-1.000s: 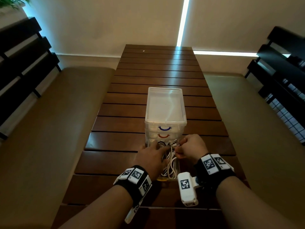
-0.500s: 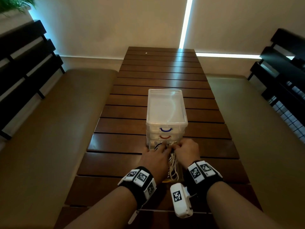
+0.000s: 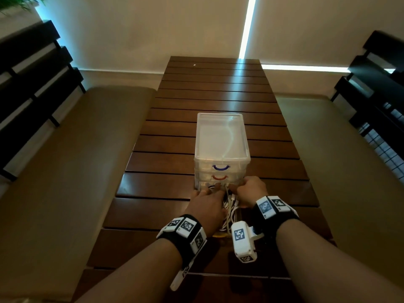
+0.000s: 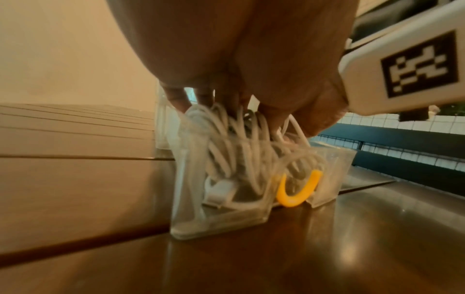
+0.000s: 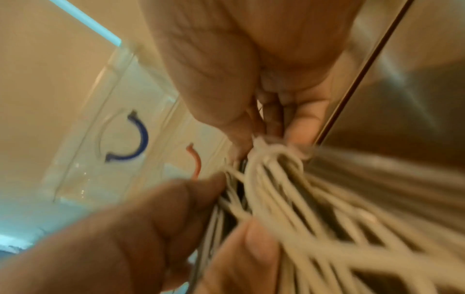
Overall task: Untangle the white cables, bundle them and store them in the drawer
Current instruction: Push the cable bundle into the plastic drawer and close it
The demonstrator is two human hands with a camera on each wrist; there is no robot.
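A clear three-drawer unit (image 3: 222, 145) stands on the slatted wooden table (image 3: 166, 184). Its bottom drawer (image 4: 226, 218), with a yellow handle (image 4: 297, 191), is pulled out toward me. A bundle of white cables (image 4: 239, 143) fills that drawer and rises above its rim. My left hand (image 3: 215, 189) lies on top, its fingers (image 4: 176, 97) curled down into the loops. My right hand (image 3: 237, 189) pinches the gathered end of the cables (image 5: 271, 157) right in front of the unit. The left hand (image 5: 214, 214) pinches strands beside it.
The upper drawers, with a blue handle (image 3: 221, 167) and a red handle (image 3: 219, 177), are closed. Padded benches (image 3: 65, 171) run along both sides of the table, with dark slatted backs (image 3: 32, 88). A wall lies behind the table's far end.
Both hands have moved a little forward and closer together, up against the front of the unit, with the cables lower in the drawer. The right hand now sits by the unit's right corner.
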